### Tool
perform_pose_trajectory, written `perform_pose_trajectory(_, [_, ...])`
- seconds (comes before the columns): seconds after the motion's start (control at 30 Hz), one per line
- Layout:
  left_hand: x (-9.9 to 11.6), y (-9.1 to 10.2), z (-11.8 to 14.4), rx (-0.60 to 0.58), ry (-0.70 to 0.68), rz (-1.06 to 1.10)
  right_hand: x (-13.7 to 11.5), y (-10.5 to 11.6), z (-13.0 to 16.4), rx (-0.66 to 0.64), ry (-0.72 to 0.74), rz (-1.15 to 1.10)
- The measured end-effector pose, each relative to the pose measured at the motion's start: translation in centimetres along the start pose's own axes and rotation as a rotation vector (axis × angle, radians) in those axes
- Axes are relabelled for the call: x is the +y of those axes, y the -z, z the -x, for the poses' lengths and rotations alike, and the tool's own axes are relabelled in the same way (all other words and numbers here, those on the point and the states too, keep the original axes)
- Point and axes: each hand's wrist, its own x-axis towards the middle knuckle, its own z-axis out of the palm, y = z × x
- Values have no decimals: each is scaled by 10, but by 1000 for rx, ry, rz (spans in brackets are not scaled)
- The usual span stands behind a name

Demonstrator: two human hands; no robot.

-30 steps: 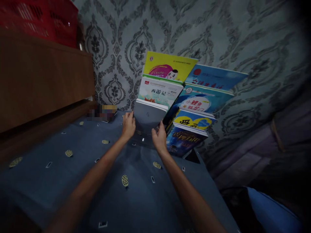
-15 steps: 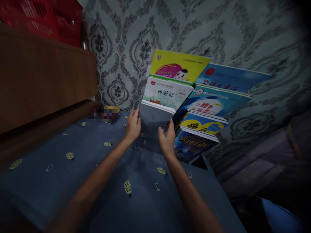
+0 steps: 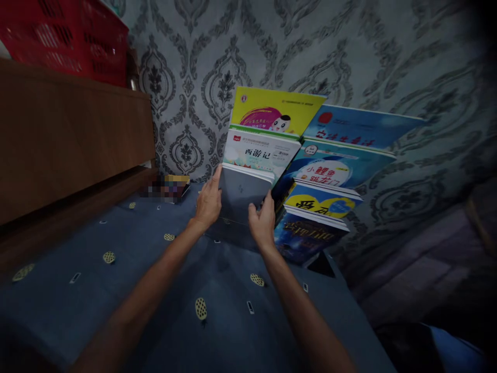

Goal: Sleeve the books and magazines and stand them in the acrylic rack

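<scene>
A plain grey book (image 3: 238,194) stands upright, tilted back, at the front of the left row of books. My left hand (image 3: 208,201) grips its left edge, fingers along the side. At its lower right edge, my right hand (image 3: 263,218) holds on with the thumb in front. Directly behind it rise a pale book with Chinese characters (image 3: 258,154) and a taller yellow book (image 3: 275,106). To the right of my right hand is a second row, with a dark blue book (image 3: 308,235) in front.
Behind the dark blue book stand a yellow-and-blue book (image 3: 326,201), a teal book (image 3: 349,163) and a tall blue book (image 3: 368,127). A blue cloth with pineapple prints (image 3: 163,290) covers the surface. A wooden cabinet (image 3: 77,119) carries a red basket (image 3: 93,46). Patterned wall (image 3: 217,31) lies behind.
The view has shifted slightly, so the books sit a little farther left and lower. Both hands keep their places at the grey book's edges.
</scene>
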Motion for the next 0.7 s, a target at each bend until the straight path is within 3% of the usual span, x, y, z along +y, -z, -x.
perform_pose_trajectory(0.53, [1,18,-24,-1,-59,-58,-4,6,3,-53,-11,-38])
perform_pose_trajectory(0.7, [-5,24,-38,-64,-33,-53,-2,10,7,-84,2,-3])
